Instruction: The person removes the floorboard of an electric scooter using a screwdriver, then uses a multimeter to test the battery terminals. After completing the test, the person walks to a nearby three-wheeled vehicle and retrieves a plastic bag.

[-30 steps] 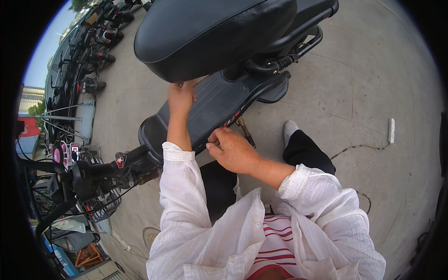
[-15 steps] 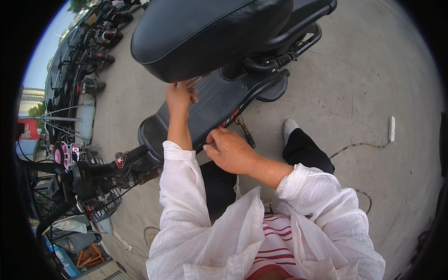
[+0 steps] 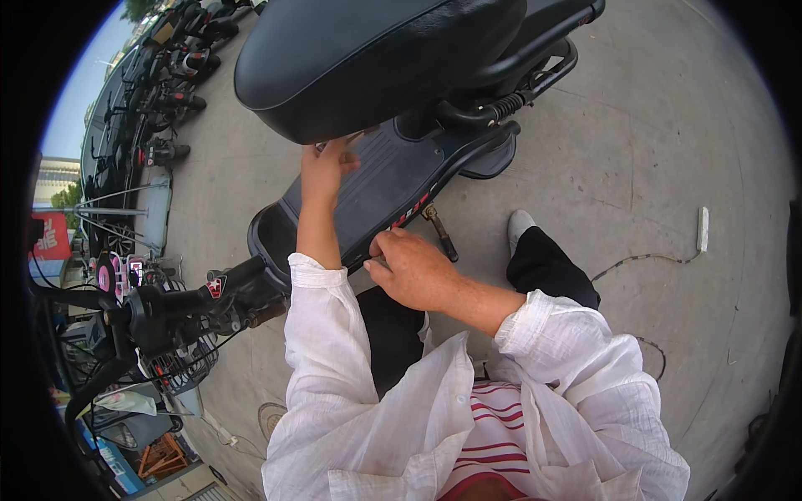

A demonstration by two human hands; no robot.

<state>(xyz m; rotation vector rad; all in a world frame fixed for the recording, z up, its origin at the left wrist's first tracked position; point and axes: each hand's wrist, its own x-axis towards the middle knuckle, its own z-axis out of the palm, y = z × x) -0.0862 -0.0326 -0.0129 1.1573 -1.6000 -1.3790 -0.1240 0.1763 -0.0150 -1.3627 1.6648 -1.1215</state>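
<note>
My left hand reaches beneath the front of the black scooter seat, with bent fingers on something I cannot make out, partly hidden by the seat. Below it runs the ribbed black deck. At the deck's near edge, beside red lettering, my right hand is curled; its fingertips and anything in them are hidden. A pedal or crank hangs just to the right of that hand.
Handlebars are at left. Parked two-wheelers line the upper left, with stands and clutter below. A white power strip and cable lie on the concrete at right, near my shoe.
The seat has shifted slightly left and up. My left hand's fingers have moved a little under it; my right hand has stayed almost still.
</note>
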